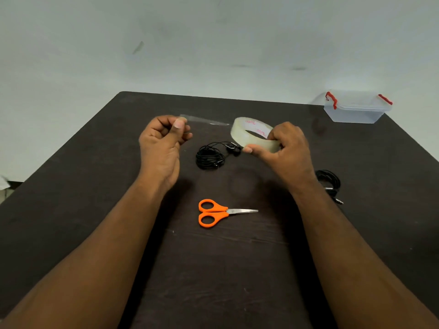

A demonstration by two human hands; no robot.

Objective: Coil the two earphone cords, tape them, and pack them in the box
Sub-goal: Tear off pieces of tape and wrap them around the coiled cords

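My right hand [286,148] grips a roll of clear tape [247,130] above the table. My left hand [164,141] pinches the free end of a tape strip [206,120] stretched leftward from the roll. Below and between the hands, a coiled black earphone cord [210,156] lies on the dark table [95,186]. A second black earphone cord [329,182] lies coiled to the right, partly hidden by my right forearm. The clear plastic box [355,108] with red latches stands shut at the far right corner.
Orange-handled scissors [215,213] lie shut on the table nearer to me, blades pointing right. A pale wall stands behind the table's far edge.
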